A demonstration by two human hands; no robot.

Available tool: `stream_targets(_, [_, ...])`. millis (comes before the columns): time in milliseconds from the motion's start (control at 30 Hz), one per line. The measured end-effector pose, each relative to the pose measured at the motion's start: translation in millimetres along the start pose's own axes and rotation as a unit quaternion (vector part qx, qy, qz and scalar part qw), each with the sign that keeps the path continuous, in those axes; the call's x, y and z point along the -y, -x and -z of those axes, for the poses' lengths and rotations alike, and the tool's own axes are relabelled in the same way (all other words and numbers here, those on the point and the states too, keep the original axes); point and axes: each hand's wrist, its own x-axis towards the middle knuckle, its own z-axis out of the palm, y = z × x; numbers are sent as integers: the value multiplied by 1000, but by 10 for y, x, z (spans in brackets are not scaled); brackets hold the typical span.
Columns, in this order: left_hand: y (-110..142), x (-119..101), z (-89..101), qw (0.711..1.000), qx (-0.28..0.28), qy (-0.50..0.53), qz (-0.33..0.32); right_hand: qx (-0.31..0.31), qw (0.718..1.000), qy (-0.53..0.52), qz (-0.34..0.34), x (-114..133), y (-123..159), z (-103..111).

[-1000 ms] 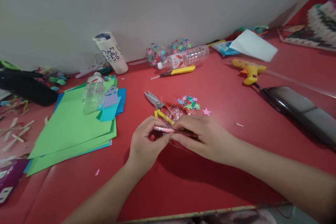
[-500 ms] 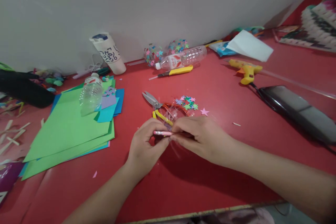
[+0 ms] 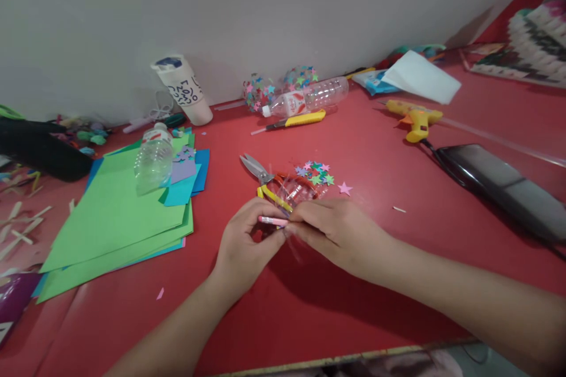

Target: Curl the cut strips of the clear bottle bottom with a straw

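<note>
A pink pencil [image 3: 273, 221] lies across the gap between my hands, its eraser end pointing left. My right hand [image 3: 345, 227] is closed, pinching the pencil. With its thumb and fingers brought together, my left hand [image 3: 241, 241] grips a clear piece of plastic cut into strips [image 3: 299, 187]. The strips fan out beyond and below the fingertips, and the hands hide part of them. Just past my hands lie scissors [image 3: 260, 174] with red and yellow handles, blades apart. Small coloured foam stars [image 3: 316, 174] are heaped beside them, a pink star [image 3: 345, 188] apart from the heap.
Green foam sheets [image 3: 119, 206] with a cut plastic bottle top [image 3: 154, 156] are on the left. Along the wall stand a white tumbler [image 3: 190, 94], a lying bottle [image 3: 316, 97] and a yellow cutter [image 3: 305, 119]. A glue gun [image 3: 415, 118] and a black phone [image 3: 499, 182] lie right.
The clear plastic strips have shifted and spread a little above my hands. The pencil has tilted and risen slightly. Both hands stay in nearly the same place.
</note>
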Motion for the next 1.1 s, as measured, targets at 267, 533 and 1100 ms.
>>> stream_targets(267, [-7,12,6,999,2,26,31,-13,1000,19,-9,13,14,-30])
stream_targets(533, [-4,6,-5,998,-8,11,59,-22,999,10,-45,31,-5,-22])
stream_targets(1100, [-18,16,-21,996,-25,22,81,-47,998,5,-47,46,-24,117])
